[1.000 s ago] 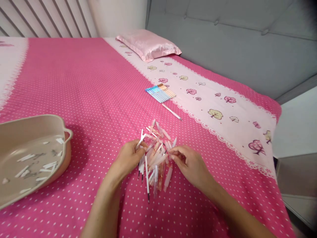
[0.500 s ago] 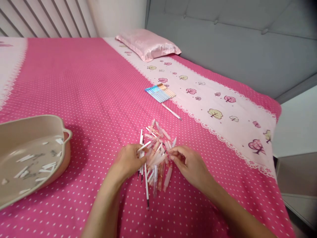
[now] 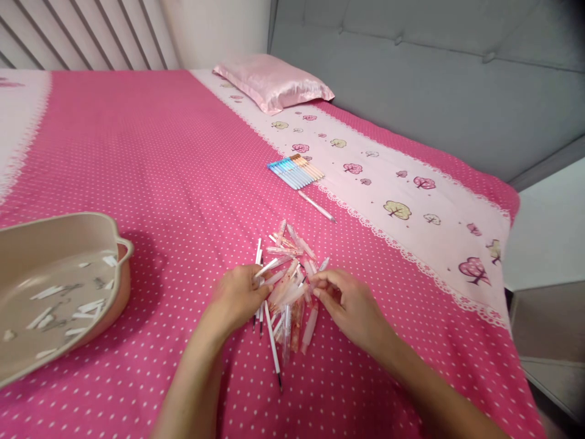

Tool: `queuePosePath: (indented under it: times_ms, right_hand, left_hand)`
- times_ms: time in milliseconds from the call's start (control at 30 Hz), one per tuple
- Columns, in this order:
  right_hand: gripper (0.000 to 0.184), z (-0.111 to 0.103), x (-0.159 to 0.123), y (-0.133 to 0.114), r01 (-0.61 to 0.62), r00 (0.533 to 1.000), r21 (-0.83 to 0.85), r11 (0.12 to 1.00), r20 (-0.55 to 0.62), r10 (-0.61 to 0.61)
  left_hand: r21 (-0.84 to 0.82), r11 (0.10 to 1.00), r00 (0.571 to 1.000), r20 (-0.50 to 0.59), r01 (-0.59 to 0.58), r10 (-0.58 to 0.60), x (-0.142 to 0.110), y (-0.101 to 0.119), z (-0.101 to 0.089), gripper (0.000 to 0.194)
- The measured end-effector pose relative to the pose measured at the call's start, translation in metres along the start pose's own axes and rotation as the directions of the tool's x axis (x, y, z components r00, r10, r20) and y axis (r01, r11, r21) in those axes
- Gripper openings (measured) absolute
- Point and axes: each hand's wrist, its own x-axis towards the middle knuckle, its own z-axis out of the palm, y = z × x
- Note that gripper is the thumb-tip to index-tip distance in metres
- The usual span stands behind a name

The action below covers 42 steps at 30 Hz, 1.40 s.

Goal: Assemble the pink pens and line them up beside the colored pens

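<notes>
A loose heap of pale pink and clear pen barrels lies on the bed with slim white refills among them. At its left side my left hand is closed, fingers curled, with a white pen refill at its fingertips. More white refills stick out beneath that hand, and one dark-tipped refill points toward me. My right hand pinches thumb and fingers together at the heap's right edge. What lies between those fingertips is too small to make out.
A beige basin holding scattered white pieces and small metal-looking bits stands at the left. Beyond the heap lie a row of blue and tan pens and one single white pen. A pink pillow rests near the grey headboard.
The dark-tipped refill nearest me has swung slightly right at its tip. Refills under my left hand have shifted a little. Both hands stay almost in place.
</notes>
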Motion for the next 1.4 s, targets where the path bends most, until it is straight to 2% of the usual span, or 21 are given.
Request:
queuePosePath:
  times_ms: [200,367,433,567,733,933,1167,1400]
  right_hand:
    - [0.016,0.0,0.0,-0.002,0.029,1.0,0.021,0.999,0.011,-0.029]
    - [0.024,0.001,0.0,-0.005,0.079,0.995,-0.013,0.997,0.065,-0.078]
    - [0.021,0.001,0.0,-0.006,0.106,0.992,-0.032,0.994,0.079,-0.103]
    - [0.007,0.001,-0.001,-0.005,0.132,0.987,-0.027,0.991,0.101,-0.128]
    - [0.01,-0.004,0.001,-0.003,0.13,0.985,0.025,0.991,0.113,-0.132]
    - [0.014,-0.008,0.002,-0.002,0.055,0.995,0.077,0.996,0.073,-0.061]
    - [0.015,-0.009,0.002,-0.001,0.023,0.999,0.083,0.996,0.04,-0.027]
    - [0.018,-0.009,0.002,-0.001,0.025,0.999,0.01,1.0,0.033,-0.026]
  left_hand:
    - [-0.039,0.997,0.991,0.112,-0.072,0.076,0.002,-0.003,0.007,0.021]
    - [0.025,0.997,0.993,0.09,-0.072,0.069,0.005,-0.004,0.013,0.022]
    - [0.041,0.997,0.994,0.086,-0.064,0.06,0.005,-0.003,0.013,0.02]
    - [0.012,0.997,0.996,0.041,-0.08,0.079,0.002,0.001,0.01,0.012]
    - [0.034,0.996,0.997,-0.009,-0.08,0.081,0.001,0.003,0.007,0.014]
    - [0.044,0.997,0.997,-0.028,-0.064,0.066,0.002,-0.001,0.003,0.023]
    - [0.208,0.978,0.989,-0.145,0.019,0.012,0.008,-0.004,0.004,0.028]
    - [0.385,0.921,0.982,-0.187,0.062,0.012,0.011,-0.003,0.016,0.024]
